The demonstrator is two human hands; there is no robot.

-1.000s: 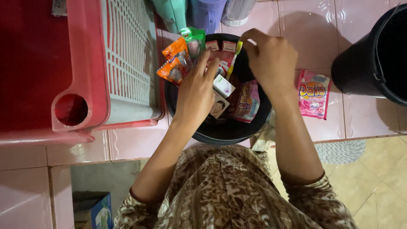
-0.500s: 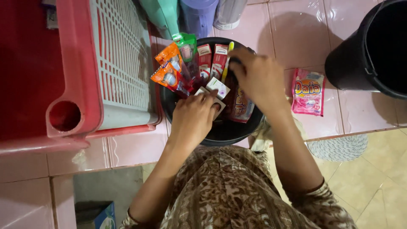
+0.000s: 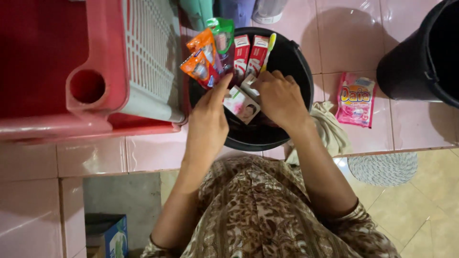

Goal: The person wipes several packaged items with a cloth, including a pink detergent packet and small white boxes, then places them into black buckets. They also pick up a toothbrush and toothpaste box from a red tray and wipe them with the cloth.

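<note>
Both hands worked inside the black bucket [image 3: 301, 71]: the left hand [image 3: 208, 119] and right hand [image 3: 279, 98] each pinched the small white box [image 3: 243, 105]. Seating it upright beside the red toothpaste boxes [image 3: 249, 55] would have kept things tidy.

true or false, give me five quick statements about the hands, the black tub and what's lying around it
1. Both hands are in the black tub. True: the left hand and right hand meet at a small white box.
2. A pink sachet lies inside the tub. False: it lies on the tiles to its right.
3. Two red and white cartons stand at the tub's far side. True.
4. The red basket is right of the tub. False: left.
5. A cloth lies by the right forearm. True.
</note>
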